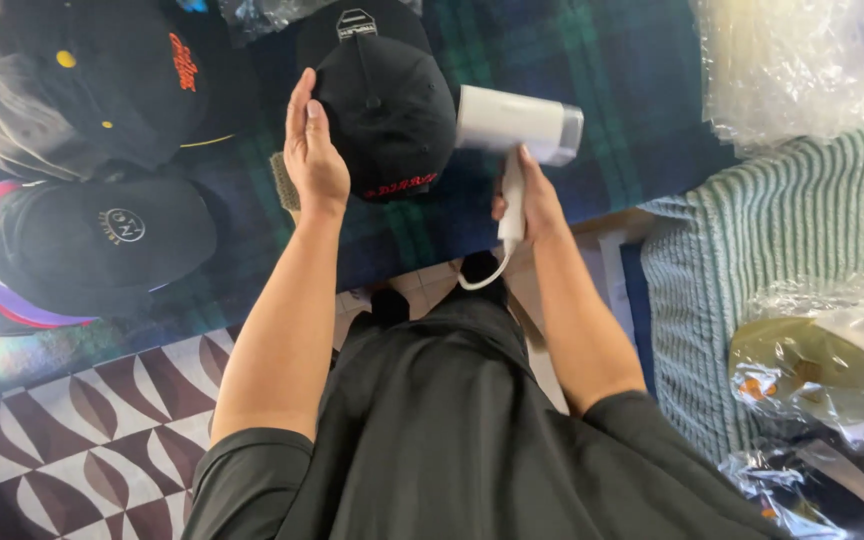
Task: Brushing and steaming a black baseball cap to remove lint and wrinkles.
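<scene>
Steaming a cap on the plaid cloth

I'm closing my right hand around the white steamer, aiming it at the black cap; my left hand is resting flat, fingers straight, against the cap's side, other caps lying nearby.

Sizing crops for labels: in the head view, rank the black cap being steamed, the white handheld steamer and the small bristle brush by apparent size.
1. Black cap with red lettering, largest.
2. White handheld steamer in the right hand.
3. Small bristle brush, smallest, though partly hidden behind the left hand.
</scene>
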